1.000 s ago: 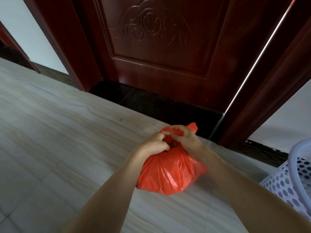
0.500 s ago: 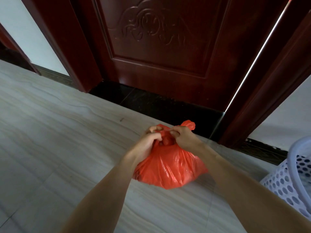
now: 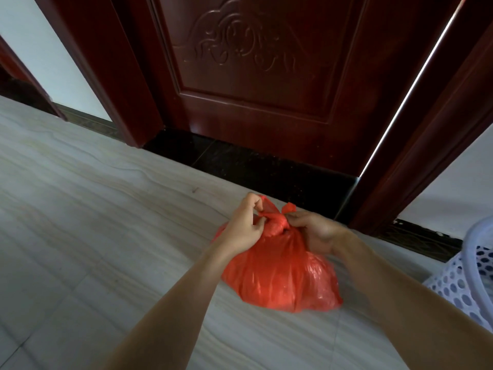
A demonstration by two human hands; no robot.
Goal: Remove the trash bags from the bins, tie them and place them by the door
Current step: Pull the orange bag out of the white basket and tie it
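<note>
A full red trash bag (image 3: 280, 273) sits on the pale floor just in front of a dark red wooden door (image 3: 253, 76). Its top is twisted into a knot between my hands. My left hand (image 3: 245, 225) pinches one red handle end on the left of the knot. On the knot's right side, my right hand (image 3: 314, 231) grips the other end, whose tip sticks up behind the fingers.
A white perforated plastic bin (image 3: 466, 271) stands at the right edge, close to my right forearm. A black threshold strip (image 3: 253, 161) runs under the door, and a bright slit of light shows along the door's right edge. Dark red door frames stand left and right.
My hands have drawn apart sideways, and the knot between them now shows. The bag has settled lower and wider on the floor.
</note>
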